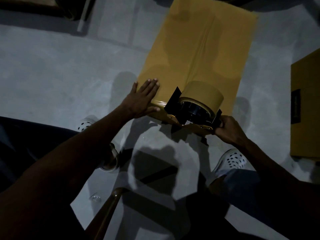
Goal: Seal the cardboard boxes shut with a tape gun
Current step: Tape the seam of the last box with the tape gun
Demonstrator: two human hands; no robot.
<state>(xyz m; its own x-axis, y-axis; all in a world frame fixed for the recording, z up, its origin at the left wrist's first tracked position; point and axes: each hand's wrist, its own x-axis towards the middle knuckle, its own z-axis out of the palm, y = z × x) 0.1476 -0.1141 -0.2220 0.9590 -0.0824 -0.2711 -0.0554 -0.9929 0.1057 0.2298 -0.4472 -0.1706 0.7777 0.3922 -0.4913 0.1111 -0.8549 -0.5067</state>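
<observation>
A long brown cardboard box (199, 49) lies on the grey floor, running away from me, with a strip of brown tape along its centre seam. A black tape gun (194, 108) carrying a wide brown tape roll sits at the box's near end, over the near edge. My right hand (228, 129) grips the gun's handle at the lower right of the roll. My left hand (143, 99) lies flat with straight fingers on the box's near left corner, pressing it down.
A second brown box (306, 108) stands at the right edge. Dark objects fill the top left corner. My feet in white perforated shoes (232, 160) stand just before the box. A shiny stick-like thing (107, 210) and a roll (112, 158) lie near my left leg.
</observation>
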